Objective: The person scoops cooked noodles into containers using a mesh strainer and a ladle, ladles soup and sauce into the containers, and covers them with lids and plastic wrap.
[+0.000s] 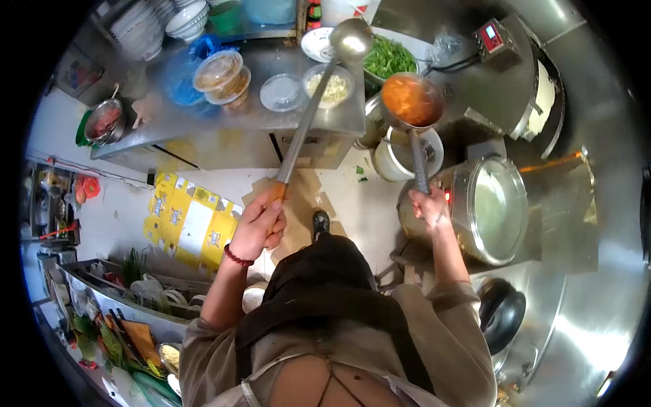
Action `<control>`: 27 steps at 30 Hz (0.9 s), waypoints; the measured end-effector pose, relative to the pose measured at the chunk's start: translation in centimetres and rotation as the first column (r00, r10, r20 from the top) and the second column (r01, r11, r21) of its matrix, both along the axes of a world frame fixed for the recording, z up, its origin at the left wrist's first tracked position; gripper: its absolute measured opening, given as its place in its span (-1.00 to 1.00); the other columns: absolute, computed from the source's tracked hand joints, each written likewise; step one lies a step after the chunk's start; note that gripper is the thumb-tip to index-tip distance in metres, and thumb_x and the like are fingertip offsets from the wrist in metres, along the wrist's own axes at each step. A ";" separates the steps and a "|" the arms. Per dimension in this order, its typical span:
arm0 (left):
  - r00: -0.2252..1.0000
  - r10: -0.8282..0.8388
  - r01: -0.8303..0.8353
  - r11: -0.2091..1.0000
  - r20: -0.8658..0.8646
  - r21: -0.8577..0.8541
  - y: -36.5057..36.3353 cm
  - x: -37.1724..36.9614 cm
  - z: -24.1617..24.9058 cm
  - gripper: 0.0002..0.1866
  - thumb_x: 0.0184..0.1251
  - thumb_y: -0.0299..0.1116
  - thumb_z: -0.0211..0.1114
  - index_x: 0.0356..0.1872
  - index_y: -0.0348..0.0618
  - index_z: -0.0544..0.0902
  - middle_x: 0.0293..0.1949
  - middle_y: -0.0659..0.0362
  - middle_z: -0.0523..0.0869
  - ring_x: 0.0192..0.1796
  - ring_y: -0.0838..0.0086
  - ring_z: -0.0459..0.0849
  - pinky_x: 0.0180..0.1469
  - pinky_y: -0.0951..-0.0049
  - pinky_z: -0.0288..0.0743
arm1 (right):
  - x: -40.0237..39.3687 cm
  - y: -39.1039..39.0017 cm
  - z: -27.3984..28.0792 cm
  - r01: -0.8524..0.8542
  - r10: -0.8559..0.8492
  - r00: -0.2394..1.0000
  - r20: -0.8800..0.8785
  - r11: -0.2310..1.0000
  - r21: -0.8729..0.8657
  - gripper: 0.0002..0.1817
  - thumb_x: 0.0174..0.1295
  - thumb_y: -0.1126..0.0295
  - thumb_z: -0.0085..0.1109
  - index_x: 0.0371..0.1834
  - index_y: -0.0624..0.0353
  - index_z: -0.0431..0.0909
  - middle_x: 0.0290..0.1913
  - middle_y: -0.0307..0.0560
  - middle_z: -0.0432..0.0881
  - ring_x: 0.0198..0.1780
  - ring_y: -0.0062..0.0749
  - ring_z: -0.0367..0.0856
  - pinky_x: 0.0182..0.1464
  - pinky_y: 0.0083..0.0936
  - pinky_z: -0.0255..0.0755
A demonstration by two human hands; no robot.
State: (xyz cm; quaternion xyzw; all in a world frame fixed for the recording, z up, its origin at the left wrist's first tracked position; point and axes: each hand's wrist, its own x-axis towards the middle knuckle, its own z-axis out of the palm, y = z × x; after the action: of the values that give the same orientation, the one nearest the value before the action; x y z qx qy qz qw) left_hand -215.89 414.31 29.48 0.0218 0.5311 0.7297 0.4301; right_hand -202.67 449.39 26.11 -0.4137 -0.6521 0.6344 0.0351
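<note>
My left hand (261, 227) is wrapped round the wooden handle of a long metal ladle (308, 125). The ladle's round bowl is raised over the far counter, near a small white plate (317, 45). In my right hand (430, 207) is the grey handle of a small round pan (411, 100) with orange-red food in it; what the food is I cannot make out. The pan is held above a white bucket (434, 146). Just beyond it sits a bowl of chopped greens (391, 57).
Lidded plastic tubs (218, 71) and a tub of pale chopped food (330, 88) stand on the steel counter (271, 125). A large round pot (498, 210) is at my right, near a black wok (502, 312). Flattened yellow cardboard (190, 220) covers part of the floor.
</note>
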 end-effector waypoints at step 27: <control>0.969 0.163 -0.165 0.986 0.186 -0.007 1.9 -11.2 -3.2 -0.76 0.49 -0.25 0.01 0.03 -0.11 0.45 -0.65 0.31 0.32 -0.74 0.70 0.14 -0.73 0.69 0.02 | -17.9 7.1 -3.8 -0.374 0.176 0.926 0.334 0.543 0.752 -0.67 -0.08 0.27 0.25 -0.42 0.37 0.50 -0.58 0.12 0.55 -0.52 -0.17 0.57 -0.38 -0.29 0.41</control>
State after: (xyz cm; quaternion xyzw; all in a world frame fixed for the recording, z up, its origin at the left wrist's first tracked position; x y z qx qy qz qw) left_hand -227.13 416.26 26.28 -0.0886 0.4856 0.7638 0.4158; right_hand -220.59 456.47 22.35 -0.3114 -0.9237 0.2185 0.0456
